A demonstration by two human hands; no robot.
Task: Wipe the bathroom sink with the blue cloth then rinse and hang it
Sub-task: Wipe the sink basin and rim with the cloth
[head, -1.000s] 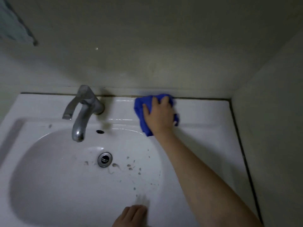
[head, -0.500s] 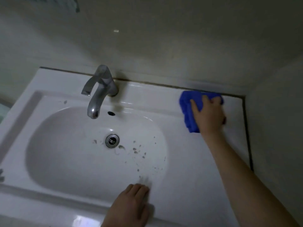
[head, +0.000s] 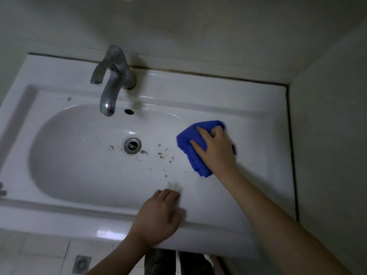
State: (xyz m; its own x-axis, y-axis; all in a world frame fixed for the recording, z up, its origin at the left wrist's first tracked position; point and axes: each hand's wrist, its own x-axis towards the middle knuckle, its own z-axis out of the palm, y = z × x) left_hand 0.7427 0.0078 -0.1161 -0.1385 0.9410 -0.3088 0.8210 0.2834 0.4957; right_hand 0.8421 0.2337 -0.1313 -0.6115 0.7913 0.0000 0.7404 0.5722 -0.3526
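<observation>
Two hands in view. Right hand (head: 216, 150) lies on top of bunched blue cloth (head: 187, 140), fingers curled over its far edge, pressing it on right side of sink (head: 260, 139), at basin edge. Left hand (head: 158, 214) holds nothing, fingers relaxed, resting on front rim. Dirty specks (head: 162, 154) lie left of cloth, toward drain (head: 132, 145); right hand is nearer. Cloth long axis runs far-to-near. Half second ago cloth was on back ledge by wall; now lower, beside basin. Left hand stays.
</observation>
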